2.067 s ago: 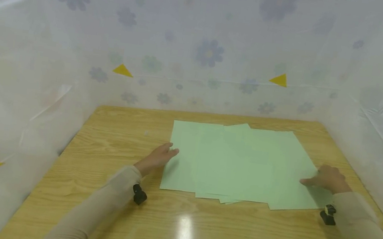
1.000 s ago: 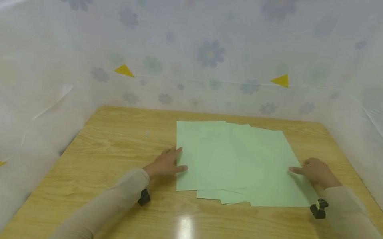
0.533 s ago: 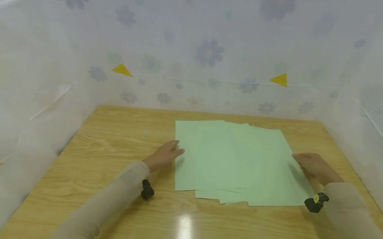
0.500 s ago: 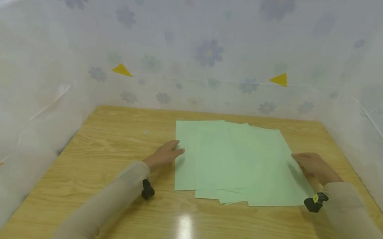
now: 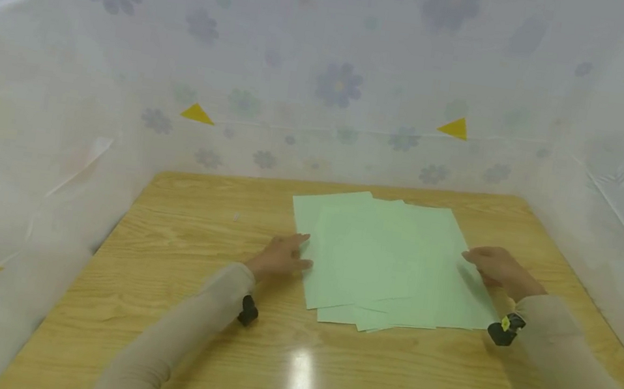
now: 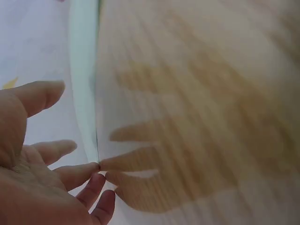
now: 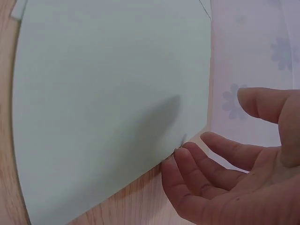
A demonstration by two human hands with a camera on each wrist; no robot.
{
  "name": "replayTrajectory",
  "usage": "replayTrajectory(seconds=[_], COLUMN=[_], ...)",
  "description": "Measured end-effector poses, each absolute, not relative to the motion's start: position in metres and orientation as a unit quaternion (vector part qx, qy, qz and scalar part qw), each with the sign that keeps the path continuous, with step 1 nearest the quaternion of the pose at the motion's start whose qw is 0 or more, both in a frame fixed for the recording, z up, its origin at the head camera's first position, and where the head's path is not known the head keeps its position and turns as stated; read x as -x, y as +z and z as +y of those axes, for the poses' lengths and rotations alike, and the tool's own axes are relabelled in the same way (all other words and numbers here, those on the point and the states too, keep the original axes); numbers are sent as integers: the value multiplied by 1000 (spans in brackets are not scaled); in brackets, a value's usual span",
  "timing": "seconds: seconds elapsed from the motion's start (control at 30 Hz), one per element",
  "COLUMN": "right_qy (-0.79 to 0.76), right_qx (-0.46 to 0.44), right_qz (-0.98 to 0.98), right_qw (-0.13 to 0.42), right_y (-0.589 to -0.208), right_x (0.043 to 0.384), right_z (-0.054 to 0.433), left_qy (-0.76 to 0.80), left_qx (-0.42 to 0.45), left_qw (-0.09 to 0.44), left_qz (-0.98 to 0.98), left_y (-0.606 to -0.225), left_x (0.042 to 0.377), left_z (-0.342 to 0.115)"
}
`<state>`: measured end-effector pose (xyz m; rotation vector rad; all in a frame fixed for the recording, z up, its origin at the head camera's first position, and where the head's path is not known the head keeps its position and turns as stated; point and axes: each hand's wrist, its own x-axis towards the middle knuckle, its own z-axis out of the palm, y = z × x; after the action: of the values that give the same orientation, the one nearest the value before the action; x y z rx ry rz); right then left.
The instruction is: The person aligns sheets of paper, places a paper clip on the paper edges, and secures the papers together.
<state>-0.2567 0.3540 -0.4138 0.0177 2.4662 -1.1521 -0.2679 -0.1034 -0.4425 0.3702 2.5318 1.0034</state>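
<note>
Several pale green paper sheets lie overlapped and slightly askew on the wooden table, their corners fanned out along the near and far edges. At the left edge of the sheets is my left hand, thumb spread from the fingers. Seen from the left wrist, its fingertips touch the tabletop right at the paper's edge. My right hand is at the opposite edge. In the right wrist view its loosely bent fingers meet the sheet's side while the thumb stays raised and apart.
The wood-grain table is enclosed by pale sheeting with a flower-print back wall. Yellow triangles mark the sheeting. A black wrist camera sits by the left cuff, another camera by the right.
Both hands have moved inward, the left to the right and the right to the left. The sheets have slid closer together, so the spread is narrower, and the top left sheet has turned slightly.
</note>
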Motion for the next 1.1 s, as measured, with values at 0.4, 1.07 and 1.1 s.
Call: replayTrajectory(seconds=[0.4, 1.07, 1.1], right_qy=[-421, -457, -457], right_qx=[19, 51, 59], right_qz=[886, 860, 861], right_qw=[193, 220, 216], right_y=[-413, -412, -412], right_x=[255, 251, 251], right_z=[336, 313, 314], left_qy=[238, 230, 255], left_qx=[-244, -265, -255], left_qw=[155, 195, 199], left_qz=[927, 916, 911], left_y=[-442, -439, -439], left_x=[262, 271, 271], left_z=[-91, -77, -77])
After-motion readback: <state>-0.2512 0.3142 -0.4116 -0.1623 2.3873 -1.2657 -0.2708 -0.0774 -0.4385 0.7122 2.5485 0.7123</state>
